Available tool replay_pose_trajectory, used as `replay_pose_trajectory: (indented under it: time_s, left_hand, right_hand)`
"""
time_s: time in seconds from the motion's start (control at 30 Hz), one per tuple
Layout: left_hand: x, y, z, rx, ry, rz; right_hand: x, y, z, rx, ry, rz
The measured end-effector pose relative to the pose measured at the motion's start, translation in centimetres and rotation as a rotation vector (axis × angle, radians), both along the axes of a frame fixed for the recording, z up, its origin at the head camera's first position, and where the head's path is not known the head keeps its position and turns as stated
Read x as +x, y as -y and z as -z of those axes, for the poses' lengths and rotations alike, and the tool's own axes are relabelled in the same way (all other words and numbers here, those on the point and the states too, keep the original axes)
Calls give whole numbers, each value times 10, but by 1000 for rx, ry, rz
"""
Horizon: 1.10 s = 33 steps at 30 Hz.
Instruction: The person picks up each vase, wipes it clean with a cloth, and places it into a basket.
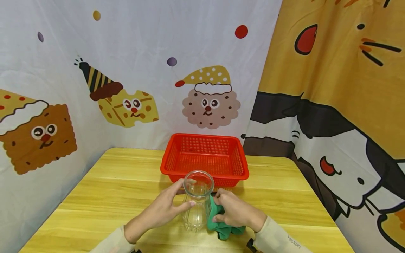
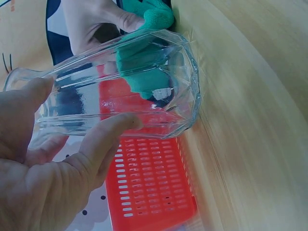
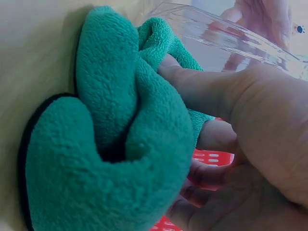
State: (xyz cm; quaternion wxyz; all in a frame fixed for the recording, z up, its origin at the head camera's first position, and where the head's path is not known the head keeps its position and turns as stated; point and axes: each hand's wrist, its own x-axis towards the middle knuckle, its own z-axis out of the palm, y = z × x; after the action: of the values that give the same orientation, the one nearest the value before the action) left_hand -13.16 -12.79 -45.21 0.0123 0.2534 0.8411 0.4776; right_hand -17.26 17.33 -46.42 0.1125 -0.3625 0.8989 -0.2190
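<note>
A clear glass vase (image 1: 195,214) with a round rim and faceted sides stands upright on the table. My left hand (image 1: 167,205) holds it around its upper part, thumb on the near side and fingers behind. In the left wrist view the glass vase (image 2: 130,91) shows ridged sides and a thick base. My right hand (image 1: 235,209) grips a bunched green cloth (image 1: 221,225) against the right side of the vase. Seen from the right wrist, the cloth (image 3: 110,187) is fluffy, folded over and dark-edged, pinched between thumb and fingers.
A red plastic basket (image 1: 205,161) with perforated walls stands just behind the vase. The wood-patterned table (image 1: 120,182) reaches back to a printed curtain (image 1: 142,52), with another curtain (image 1: 335,105) along the right side.
</note>
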Motion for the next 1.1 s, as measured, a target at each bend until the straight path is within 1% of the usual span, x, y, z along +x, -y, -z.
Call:
replay_pose_trajectory:
  time_s: [0.2, 0.37, 0.5, 0.6, 0.77, 1.1]
  left_hand:
    - [-3, 0, 2, 6, 0, 6]
    - [-4, 0, 3, 7, 0, 7]
    - [-3, 0, 3, 4, 11, 2]
    - [-3, -1, 3, 2, 12, -2]
    - [-3, -1, 3, -2, -5, -5]
    - [-2, -2, 4, -3, -1, -5]
  right_hand:
    - [0, 0, 3, -8, -27, -3]
    - [-1, -1, 4, -17, -30, -8]
    - [0, -2, 5, -25, -13, 5]
    - [1, -2, 6, -33, 21, 31]
    - [-1, -2, 6, -88, 69, 65]
    - [-5, -3, 11, -147, 75, 86]
